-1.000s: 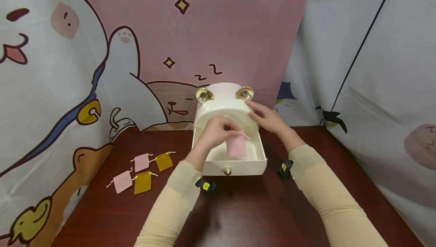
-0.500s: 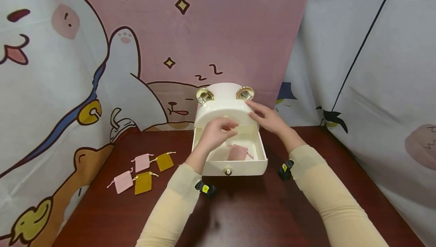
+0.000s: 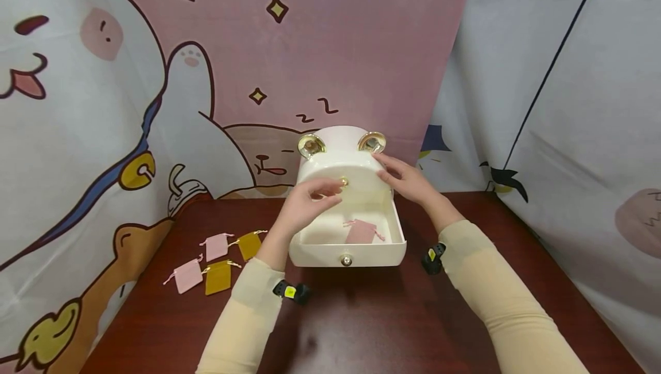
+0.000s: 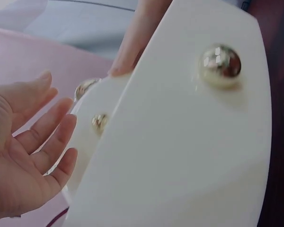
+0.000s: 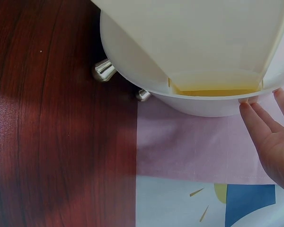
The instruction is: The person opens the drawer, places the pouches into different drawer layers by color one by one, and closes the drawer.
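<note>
A white box (image 3: 338, 159) with gold rounded ears stands at the back of the table, its lower drawer (image 3: 317, 255) pulled out. Inside the drawer lies a pink drawstring pouch (image 3: 361, 232), flat and touched by neither hand. My left hand (image 3: 308, 205) hovers over the drawer's left side, fingers loosely bent and apart, holding nothing; the left wrist view shows its palm beside the drawer front (image 4: 180, 142). With its fingertips my right hand (image 3: 405, 179) touches the box's upper right edge, fingers extended in the right wrist view.
On the table left of the box lie two pink pouches (image 3: 188, 276) and two mustard-yellow pouches (image 3: 218, 277). Gold knobs (image 3: 346, 260) stick out from the drawer fronts. A printed cloth (image 3: 387, 47) hangs close behind the box.
My left hand let go of the pink pouch, which dropped into the drawer, then moved left and spread its fingers. My right hand stayed on the box.
</note>
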`<state>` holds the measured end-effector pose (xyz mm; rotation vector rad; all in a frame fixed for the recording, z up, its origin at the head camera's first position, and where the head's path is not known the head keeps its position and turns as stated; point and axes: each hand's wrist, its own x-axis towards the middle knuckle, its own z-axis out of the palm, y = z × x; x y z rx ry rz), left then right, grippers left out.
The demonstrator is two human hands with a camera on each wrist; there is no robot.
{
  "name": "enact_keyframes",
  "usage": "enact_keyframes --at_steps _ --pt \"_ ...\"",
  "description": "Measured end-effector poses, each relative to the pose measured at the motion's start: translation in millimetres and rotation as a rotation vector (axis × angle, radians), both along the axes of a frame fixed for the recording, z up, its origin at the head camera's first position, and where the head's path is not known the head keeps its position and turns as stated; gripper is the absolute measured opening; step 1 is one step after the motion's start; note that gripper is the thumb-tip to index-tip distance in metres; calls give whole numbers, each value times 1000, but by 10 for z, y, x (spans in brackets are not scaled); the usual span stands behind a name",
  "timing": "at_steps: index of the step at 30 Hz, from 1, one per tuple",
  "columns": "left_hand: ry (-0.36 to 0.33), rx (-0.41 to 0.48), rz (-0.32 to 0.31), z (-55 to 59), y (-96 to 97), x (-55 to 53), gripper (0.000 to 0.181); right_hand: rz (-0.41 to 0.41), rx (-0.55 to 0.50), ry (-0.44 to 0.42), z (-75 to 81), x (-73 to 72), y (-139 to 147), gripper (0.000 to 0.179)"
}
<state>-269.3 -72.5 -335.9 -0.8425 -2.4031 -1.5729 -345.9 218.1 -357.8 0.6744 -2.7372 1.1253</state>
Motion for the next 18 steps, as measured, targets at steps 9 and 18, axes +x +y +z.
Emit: enact_keyframes --at_steps 9,18 --pt "2 27 70 -128 -359 -25 32 4 -12 2 -14 -7 6 58" --pt "-89 48 182 -300 -675 -76 32 2 -9 9 -12 -8 2 57"
